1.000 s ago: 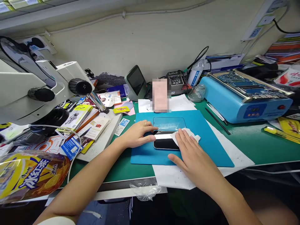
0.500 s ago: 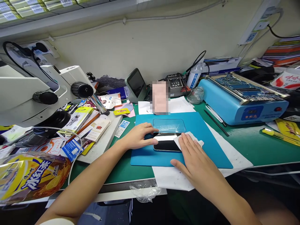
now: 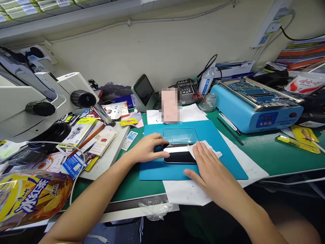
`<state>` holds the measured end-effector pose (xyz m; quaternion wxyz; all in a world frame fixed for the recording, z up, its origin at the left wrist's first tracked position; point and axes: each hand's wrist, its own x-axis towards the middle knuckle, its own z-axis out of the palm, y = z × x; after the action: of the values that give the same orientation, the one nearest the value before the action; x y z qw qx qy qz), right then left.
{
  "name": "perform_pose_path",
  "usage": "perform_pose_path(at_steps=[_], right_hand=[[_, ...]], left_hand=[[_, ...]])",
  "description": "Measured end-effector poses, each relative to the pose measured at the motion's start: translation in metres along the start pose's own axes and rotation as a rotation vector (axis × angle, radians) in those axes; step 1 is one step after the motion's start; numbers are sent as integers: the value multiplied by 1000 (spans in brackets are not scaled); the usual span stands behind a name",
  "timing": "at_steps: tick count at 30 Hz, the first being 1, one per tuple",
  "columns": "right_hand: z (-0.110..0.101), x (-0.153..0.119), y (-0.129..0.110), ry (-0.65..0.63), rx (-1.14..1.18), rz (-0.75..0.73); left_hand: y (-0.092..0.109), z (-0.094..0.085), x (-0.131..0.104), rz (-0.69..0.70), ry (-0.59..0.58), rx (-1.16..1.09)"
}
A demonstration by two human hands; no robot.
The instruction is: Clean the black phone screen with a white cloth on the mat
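Observation:
A phone (image 3: 179, 156) with a dark, glossy screen lies face up on the blue mat (image 3: 152, 172). At its left end, my left hand (image 3: 152, 148) holds the phone's edges between thumb and fingers. My right hand (image 3: 209, 166) presses a white wipe (image 3: 214, 153) against the phone's right end. Its fingers lie flat and side by side over the wipe, with the thumb held apart near the mat. Just beyond the phone rests a clear glass sheet with a dark border (image 3: 180, 135), streaked with reflections. The phone's right end is hidden under the wipe and hand.
A blue heating station (image 3: 254, 113) carrying circuit boards stands right, beside a glass jar (image 3: 208, 101) and a black pen-like tool (image 3: 230, 131). Left are a microscope (image 3: 63, 98), booklets (image 3: 78, 132) and a large tea bottle (image 3: 33, 196). A small display (image 3: 144, 91) stands behind.
The whole view has shifted slightly, so the scene sits a little further left. The wipe's right corner reaches slightly further out from the phone. My left hand keeps its hold.

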<state>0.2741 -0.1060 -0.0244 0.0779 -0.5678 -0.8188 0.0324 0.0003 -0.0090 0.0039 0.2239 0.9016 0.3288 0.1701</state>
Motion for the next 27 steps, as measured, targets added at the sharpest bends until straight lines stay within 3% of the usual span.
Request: perform_pose_path(at_steps=[5, 12, 19, 24, 27], right_hand=[[7, -30, -3, 78, -66, -83], [-3, 2, 9, -16, -18, -69], [1, -24, -4, 89, -110, -162], [-2, 2, -10, -7, -29, -147], [-1, 13, -18, 11, -2, -131]], left_hand=[[0, -1, 1, -1, -20, 18], [-1, 1, 1, -16, 4, -8], [-1, 0, 1, -6, -3, 16], [-1, 1, 0, -3, -5, 23], [-1, 0, 0, 1, -3, 25]])
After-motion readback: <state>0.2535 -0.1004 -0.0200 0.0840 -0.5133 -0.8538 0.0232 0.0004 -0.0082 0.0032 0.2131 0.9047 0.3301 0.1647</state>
